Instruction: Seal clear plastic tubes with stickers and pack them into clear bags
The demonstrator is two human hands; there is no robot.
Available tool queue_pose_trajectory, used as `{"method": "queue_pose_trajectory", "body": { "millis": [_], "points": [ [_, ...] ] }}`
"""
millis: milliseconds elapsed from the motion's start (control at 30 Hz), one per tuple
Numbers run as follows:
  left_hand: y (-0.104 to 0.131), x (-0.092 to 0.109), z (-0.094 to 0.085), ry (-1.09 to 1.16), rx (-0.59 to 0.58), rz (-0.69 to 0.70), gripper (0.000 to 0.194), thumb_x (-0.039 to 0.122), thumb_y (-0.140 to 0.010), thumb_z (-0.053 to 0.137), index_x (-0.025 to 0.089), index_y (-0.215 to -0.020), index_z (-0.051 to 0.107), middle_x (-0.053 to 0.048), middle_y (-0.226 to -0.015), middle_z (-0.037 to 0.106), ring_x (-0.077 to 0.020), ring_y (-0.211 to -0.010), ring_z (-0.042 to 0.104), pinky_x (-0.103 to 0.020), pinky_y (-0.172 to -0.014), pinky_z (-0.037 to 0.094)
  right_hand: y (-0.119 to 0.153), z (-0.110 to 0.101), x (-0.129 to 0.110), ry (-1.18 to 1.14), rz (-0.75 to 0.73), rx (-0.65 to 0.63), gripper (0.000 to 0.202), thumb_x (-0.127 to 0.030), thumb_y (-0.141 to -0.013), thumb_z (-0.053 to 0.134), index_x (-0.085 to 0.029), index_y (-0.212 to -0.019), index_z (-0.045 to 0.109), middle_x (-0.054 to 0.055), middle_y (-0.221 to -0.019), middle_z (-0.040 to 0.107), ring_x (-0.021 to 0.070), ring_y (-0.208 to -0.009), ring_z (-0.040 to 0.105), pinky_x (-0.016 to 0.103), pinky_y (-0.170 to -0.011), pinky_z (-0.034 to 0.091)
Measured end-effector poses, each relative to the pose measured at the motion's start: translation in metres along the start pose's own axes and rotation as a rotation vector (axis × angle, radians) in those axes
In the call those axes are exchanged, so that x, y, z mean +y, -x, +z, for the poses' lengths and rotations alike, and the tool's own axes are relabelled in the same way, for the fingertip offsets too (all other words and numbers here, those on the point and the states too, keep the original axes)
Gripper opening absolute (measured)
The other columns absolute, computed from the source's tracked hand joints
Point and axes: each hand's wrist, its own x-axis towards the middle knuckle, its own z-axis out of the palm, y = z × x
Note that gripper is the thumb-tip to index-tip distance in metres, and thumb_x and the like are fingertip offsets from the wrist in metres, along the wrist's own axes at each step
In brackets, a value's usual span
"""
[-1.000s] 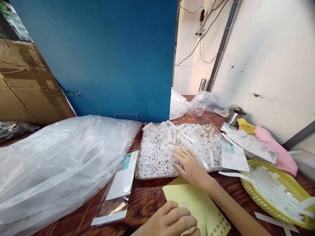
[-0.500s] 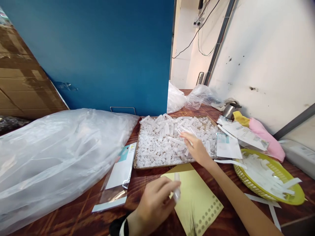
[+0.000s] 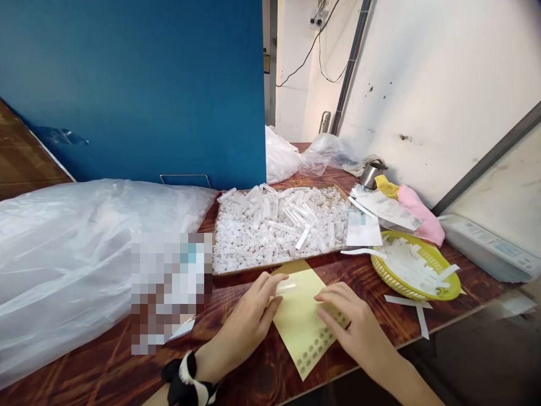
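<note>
My left hand [image 3: 249, 316] is closed on a short clear plastic tube [image 3: 288, 286], its thumb and fingers at the tube's left end. The tube lies roughly level over a yellow sheet of round stickers [image 3: 296, 316]. Rows of small greyish dots run along the sheet's near right edge. My right hand [image 3: 353, 316] rests over that edge, thumb and index finger apart, and I see nothing between them. Behind the sheet, a shallow cardboard tray [image 3: 253, 269] is heaped with small clear-white plastic pieces and several longer clear tubes [image 3: 296, 214].
A big translucent plastic bag [image 3: 84, 242] fills the left side. At right stand a yellow basket [image 3: 393, 285] of white strips, printed packets [image 3: 364, 230], a metal cup [image 3: 372, 175] and pink cloth [image 3: 416, 208]. A blue panel [image 3: 147, 96] rises behind; a blurred patch hides the item left of the tray.
My right hand has come back from the tray to the sticker sheet. My left hand still holds the tube, now tipped from upright to level. The view has shifted right.
</note>
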Motion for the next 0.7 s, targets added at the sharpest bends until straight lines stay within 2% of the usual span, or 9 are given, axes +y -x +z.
{"method": "queue_pose_trajectory", "body": {
  "millis": [67,133,200,267,367,433,500,600,700],
  "points": [
    [-0.001,0.002,-0.001,-0.058,-0.033,0.053,0.023,0.024,-0.093,0.039,0.024,-0.114,0.05,-0.006,-0.107,0.055,-0.0185,-0.098,0.056,-0.03,-0.085,0.045,0.019,0.003,-0.001,0.113,-0.046,0.011,0.016,-0.018,-0.087,0.055,-0.021,-0.101,0.062,0.006,-0.109,0.066,0.0233,-0.108,0.057,0.043,-0.096,0.038],
    [-0.003,0.002,-0.001,-0.085,0.006,0.072,0.019,0.022,-0.093,0.04,0.022,-0.106,0.053,-0.005,-0.098,0.056,-0.0172,-0.089,0.056,-0.028,-0.079,0.046,0.031,0.007,-0.003,0.193,-0.041,0.027,0.016,-0.019,-0.087,0.056,-0.022,-0.101,0.061,0.006,-0.115,0.065,0.0255,-0.112,0.055,0.048,-0.097,0.034],
    [-0.005,0.002,0.0,-0.107,0.025,0.097,0.015,0.016,-0.09,0.041,0.02,-0.098,0.054,-0.003,-0.091,0.055,-0.0157,-0.082,0.055,-0.027,-0.074,0.045,0.036,0.012,-0.007,0.215,-0.016,0.046,0.017,-0.018,-0.088,0.054,-0.022,-0.102,0.061,0.007,-0.117,0.064,0.0265,-0.114,0.054,0.048,-0.094,0.037],
    [-0.005,0.001,0.003,-0.149,-0.032,0.134,0.014,0.012,-0.087,0.043,0.019,-0.094,0.053,-0.002,-0.087,0.056,-0.0154,-0.08,0.053,-0.027,-0.071,0.043,0.036,0.016,-0.01,0.185,-0.007,0.066,0.019,-0.017,-0.089,0.052,-0.022,-0.104,0.061,0.009,-0.119,0.063,0.0268,-0.114,0.053,0.047,-0.093,0.038],
    [-0.004,0.001,0.005,-0.232,-0.154,0.17,0.01,0.012,-0.086,0.046,0.019,-0.09,0.052,-0.001,-0.086,0.057,-0.0163,-0.08,0.052,-0.028,-0.071,0.041,0.03,0.012,-0.011,0.035,0.064,0.177,0.016,-0.018,-0.09,0.049,-0.021,-0.099,0.062,0.009,-0.107,0.065,0.0239,-0.105,0.057,0.04,-0.088,0.044],
    [-0.003,0.001,0.004,-0.243,-0.197,0.165,0.008,0.013,-0.086,0.046,0.019,-0.087,0.051,-0.001,-0.086,0.057,-0.0162,-0.079,0.051,-0.028,-0.07,0.04,0.028,0.002,-0.008,-0.06,0.18,0.287,0.014,-0.021,-0.09,0.048,-0.02,-0.092,0.062,0.007,-0.094,0.066,0.0212,-0.092,0.06,0.034,-0.079,0.048],
    [-0.004,0.002,0.002,-0.212,-0.217,0.153,0.009,0.012,-0.086,0.045,0.019,-0.086,0.05,-0.001,-0.085,0.056,-0.0156,-0.078,0.051,-0.028,-0.071,0.04,0.028,-0.008,-0.006,-0.114,0.289,0.343,0.014,-0.025,-0.09,0.049,-0.02,-0.086,0.062,0.006,-0.086,0.064,0.0193,-0.082,0.06,0.03,-0.071,0.048],
    [-0.006,0.004,0.0,-0.178,-0.218,0.127,0.009,0.011,-0.085,0.046,0.019,-0.085,0.051,0.0,-0.083,0.057,-0.0153,-0.077,0.052,-0.027,-0.07,0.04,0.029,-0.016,-0.01,-0.189,0.349,0.318,0.016,-0.028,-0.09,0.049,-0.02,-0.083,0.061,0.004,-0.081,0.063,0.0177,-0.076,0.06,0.028,-0.068,0.047],
    [-0.006,0.003,0.0,-0.155,-0.2,0.106,0.01,0.011,-0.084,0.045,0.019,-0.085,0.051,0.0,-0.085,0.057,-0.015,-0.077,0.052,-0.026,-0.071,0.04,0.028,-0.012,-0.015,-0.214,0.321,0.262,0.016,-0.028,-0.089,0.05,-0.02,-0.081,0.061,0.003,-0.079,0.063,0.0171,-0.075,0.06,0.027,-0.068,0.047]
  ]
}}
